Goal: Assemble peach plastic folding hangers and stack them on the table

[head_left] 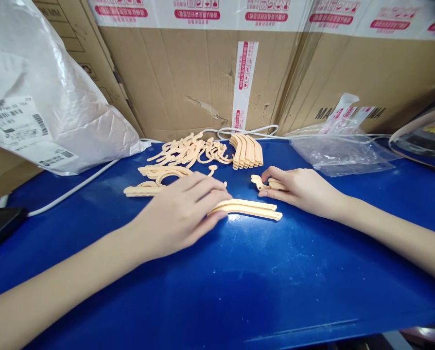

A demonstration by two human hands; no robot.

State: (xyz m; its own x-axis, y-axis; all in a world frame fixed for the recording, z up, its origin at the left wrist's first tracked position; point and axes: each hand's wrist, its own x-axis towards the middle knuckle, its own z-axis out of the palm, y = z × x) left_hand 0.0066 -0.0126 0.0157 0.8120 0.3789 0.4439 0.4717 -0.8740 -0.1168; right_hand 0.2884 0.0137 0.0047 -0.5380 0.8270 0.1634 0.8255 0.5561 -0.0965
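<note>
My left hand (182,214) is closed around the near ends of two beige curved plastic hanger arms (253,210); their far ends point right, low over the blue table. Off to the right, my right hand (304,188) pinches a small beige hanger piece (256,182) between thumb and fingers, and its knobbed end sticks out to the left. Part of this piece is hidden by the fingers. Behind the left hand lie more beige hanger parts (164,171), partly covered by it. A loose pile of hanger hooks (182,150) sits farther back, beside a neat row of curved arms (245,151).
Cardboard boxes (173,78) stand along the back of the blue table (275,287). A white plastic-wrapped parcel (71,112) leans at the left, above a dark phone-like object (0,228). A clear plastic bag (344,150) lies at the right rear. A white cable (71,189) runs behind.
</note>
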